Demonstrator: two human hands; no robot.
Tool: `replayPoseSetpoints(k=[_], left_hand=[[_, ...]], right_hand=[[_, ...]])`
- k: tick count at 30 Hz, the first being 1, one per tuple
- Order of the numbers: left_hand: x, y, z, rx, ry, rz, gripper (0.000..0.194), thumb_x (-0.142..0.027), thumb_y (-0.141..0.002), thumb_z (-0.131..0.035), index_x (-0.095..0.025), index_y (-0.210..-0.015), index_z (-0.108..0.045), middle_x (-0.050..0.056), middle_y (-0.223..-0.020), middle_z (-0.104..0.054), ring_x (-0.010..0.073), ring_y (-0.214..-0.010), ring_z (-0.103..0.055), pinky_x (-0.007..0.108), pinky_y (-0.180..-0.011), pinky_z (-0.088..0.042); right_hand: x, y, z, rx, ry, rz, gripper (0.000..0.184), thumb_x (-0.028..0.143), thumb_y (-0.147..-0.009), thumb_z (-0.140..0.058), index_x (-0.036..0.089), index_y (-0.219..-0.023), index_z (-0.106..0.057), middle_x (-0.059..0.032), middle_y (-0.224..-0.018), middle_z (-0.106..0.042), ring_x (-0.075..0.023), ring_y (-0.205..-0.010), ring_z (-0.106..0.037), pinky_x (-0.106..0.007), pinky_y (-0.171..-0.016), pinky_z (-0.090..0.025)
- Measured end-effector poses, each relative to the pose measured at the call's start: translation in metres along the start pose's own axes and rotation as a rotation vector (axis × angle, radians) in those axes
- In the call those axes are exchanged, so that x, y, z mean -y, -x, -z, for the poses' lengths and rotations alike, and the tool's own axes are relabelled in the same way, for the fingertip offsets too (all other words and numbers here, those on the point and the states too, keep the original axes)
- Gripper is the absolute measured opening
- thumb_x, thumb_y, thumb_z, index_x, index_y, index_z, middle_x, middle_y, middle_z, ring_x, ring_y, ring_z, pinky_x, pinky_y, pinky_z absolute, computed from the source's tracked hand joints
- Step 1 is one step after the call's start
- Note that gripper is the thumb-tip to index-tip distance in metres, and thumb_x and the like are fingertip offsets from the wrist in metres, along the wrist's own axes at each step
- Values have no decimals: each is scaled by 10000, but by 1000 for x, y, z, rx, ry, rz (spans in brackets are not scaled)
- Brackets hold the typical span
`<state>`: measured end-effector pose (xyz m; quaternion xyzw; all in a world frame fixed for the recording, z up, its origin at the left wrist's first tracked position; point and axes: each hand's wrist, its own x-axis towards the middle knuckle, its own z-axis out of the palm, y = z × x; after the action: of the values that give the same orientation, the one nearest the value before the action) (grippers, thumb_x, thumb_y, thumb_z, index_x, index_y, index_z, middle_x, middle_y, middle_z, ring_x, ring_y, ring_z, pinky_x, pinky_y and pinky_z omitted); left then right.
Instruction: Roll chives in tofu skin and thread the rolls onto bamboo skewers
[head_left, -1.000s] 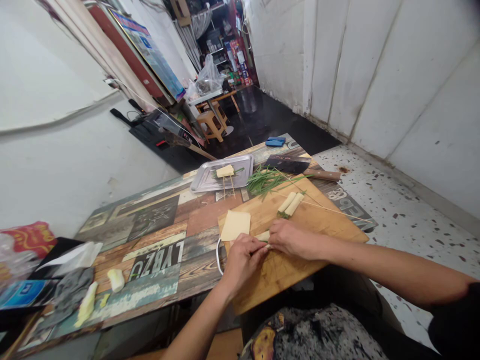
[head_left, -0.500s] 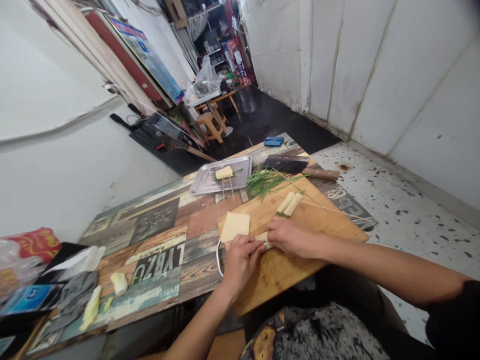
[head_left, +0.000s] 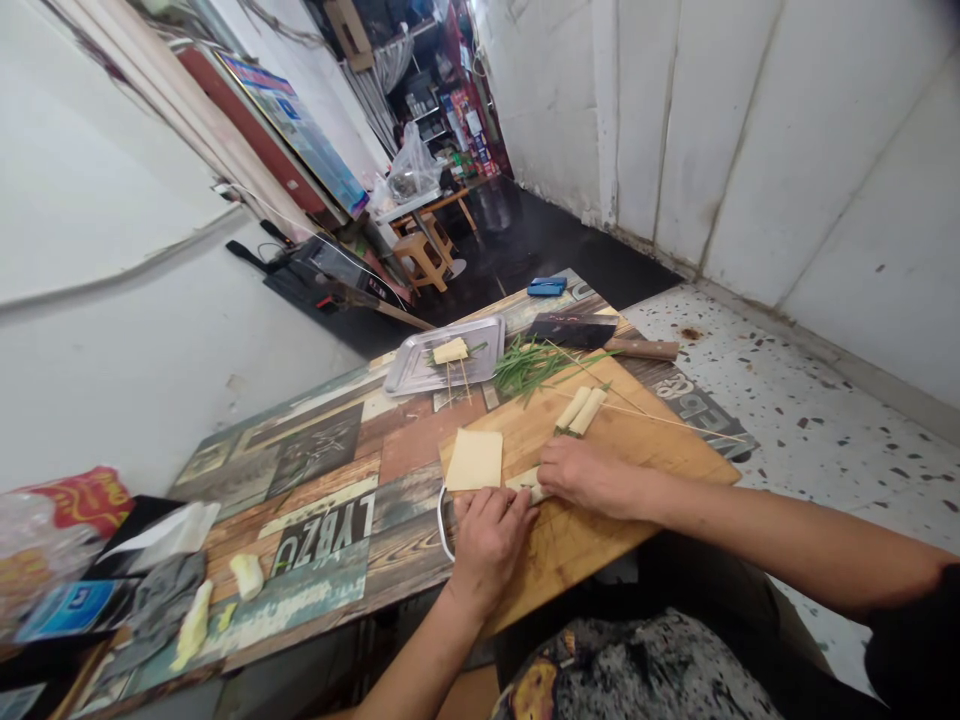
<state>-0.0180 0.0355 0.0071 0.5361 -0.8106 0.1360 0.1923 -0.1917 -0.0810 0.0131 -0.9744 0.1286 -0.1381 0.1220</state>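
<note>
Your left hand (head_left: 491, 535) has slid a little nearer to you on the cutting board (head_left: 600, 450) since a second ago, and your right hand (head_left: 581, 475) has kept its place over the pale roll (head_left: 529, 483), which now shows a bit more between the two hands.

From the head camera, the one view: your right fingers (head_left: 551, 470) are curled down onto the roll, pinning its right end to the board — whether they wrap fully round it cannot be told, since the hand covers that end. Your left fingers (head_left: 487, 500) are bent and loosely closed, their tips touching the roll's left end. The roll lies flat, its long axis running left to right across the board, from one set of fingertips to the other.

Just beyond your left fingertips lies a flat pale sheet (head_left: 475, 460). Beyond your right knuckles sit two finished rolls (head_left: 581, 410) side by side on thin skewers (head_left: 660, 418), pointing up and away to the right. Farther off lie green chives (head_left: 532, 362), a cleaver (head_left: 592, 330) and a metal tray (head_left: 420, 365) with one skewered piece — all well apart from your fingers. Nothing blocks the roll except your own hands.
</note>
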Motion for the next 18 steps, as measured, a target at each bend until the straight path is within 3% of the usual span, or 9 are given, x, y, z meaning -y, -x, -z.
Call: replayPoseSetpoints(k=[5,9,13,18], left_hand=[[4,-1,-3,100,-41,-9,181,-193,-944,-503,-175,-1100,-594,46,-894,-648,183,-836,-511,356,-723,-255],[3,-2,-4,129,-46,21,170,-202,-953,-484,-198,-1065,-611,42,-881,-643,183,-850,-506,364,-724,-247],[3,-1,-5,90,-9,84,163,-209,-940,-507,-225,-1036,-638,42,-902,-628,174,-853,-506,350,-726,-259],[9,0,-9,82,45,45,213,-190,-959,-458,-197,-1085,-629,33,-812,-617,153,-769,-499,310,-688,-295]], right_hand=[[5,8,-5,-30,184,56,236,197,-953,-470,110,-830,-651,-79,-804,-591,-198,-813,-461,-334,-733,-366],[6,13,-8,-85,211,75,264,186,-966,-427,116,-816,-634,-82,-840,-573,-201,-843,-450,-343,-752,-364],[6,9,-5,-26,177,37,254,183,-958,-433,118,-813,-632,-81,-839,-563,-199,-836,-456,-335,-730,-366],[4,5,1,35,120,-2,260,205,-952,-463,127,-773,-634,-68,-851,-577,-190,-833,-463,-319,-712,-348]])
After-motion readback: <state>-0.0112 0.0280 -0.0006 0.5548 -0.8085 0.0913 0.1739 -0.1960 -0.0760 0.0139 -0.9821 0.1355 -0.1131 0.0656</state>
